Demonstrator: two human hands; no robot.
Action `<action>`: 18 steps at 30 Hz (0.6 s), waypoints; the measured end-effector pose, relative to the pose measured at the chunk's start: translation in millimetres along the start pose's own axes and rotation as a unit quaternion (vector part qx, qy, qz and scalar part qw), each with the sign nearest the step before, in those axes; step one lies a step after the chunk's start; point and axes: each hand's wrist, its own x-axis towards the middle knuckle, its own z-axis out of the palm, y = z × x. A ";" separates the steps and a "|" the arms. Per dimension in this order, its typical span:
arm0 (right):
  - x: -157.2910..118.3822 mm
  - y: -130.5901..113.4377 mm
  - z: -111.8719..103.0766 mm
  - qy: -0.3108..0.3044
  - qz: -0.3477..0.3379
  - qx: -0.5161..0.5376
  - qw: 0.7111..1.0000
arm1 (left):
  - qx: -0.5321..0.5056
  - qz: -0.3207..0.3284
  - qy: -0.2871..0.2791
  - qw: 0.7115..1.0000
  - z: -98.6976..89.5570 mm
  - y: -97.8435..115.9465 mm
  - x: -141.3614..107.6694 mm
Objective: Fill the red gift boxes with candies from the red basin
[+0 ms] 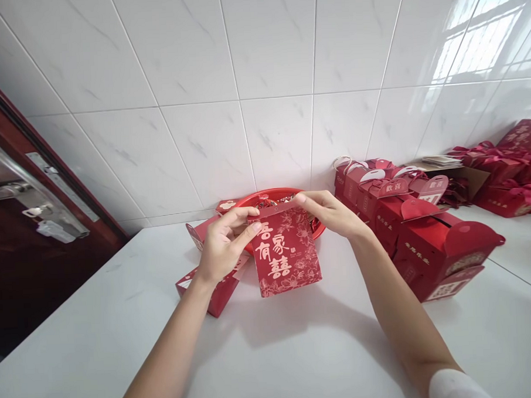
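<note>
hanging between hands [221, 242] [330, 214]: red packet [288, 251]

Two hands [221, 245] are holding one printed red packet [288, 254] before one red basin [244, 200]. At least two red boxes [223, 293] are sitting at left; at right, at least four flap-topped boxes [430, 244] and two ribboned boxes [505, 200] are overlapping, defying exact count. One door [25, 250] is showing.

Hands [226, 243] gripping a printed red bag [289, 253], basin [248, 197] behind, red boxes [430, 244] at right

Indoor room: tiled wall [277, 57], door [35, 262]
</note>
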 end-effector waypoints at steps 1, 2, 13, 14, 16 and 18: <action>0.0 -0.2 0.6 0.006 0.006 0.015 1.000 | -0.001 -0.004 -0.002 1.000 0.1 0.8 -0.3; -0.1 -0.3 1.1 0.012 0.012 0.033 0.999 | -0.004 -0.007 -0.005 1.000 0.1 1.7 -0.6; -10.8 -27.4 6.3 0.091 -0.086 -0.045 0.991 | -0.042 0.003 0.027 0.999 0.6 -1.3 -2.2; -16.1 -35.2 4.3 0.132 -0.110 -0.075 0.982 | -0.062 0.000 0.015 0.998 0.5 -1.1 -2.1; -32.2 -50.4 -5.5 0.258 -0.161 -0.133 0.943 | -0.089 -0.008 -0.017 0.996 -0.7 -0.7 -1.0; -56.2 -60.6 -25.4 0.413 -0.205 -0.184 0.868 | -0.088 -0.021 -0.040 0.995 -3.2 -0.3 1.2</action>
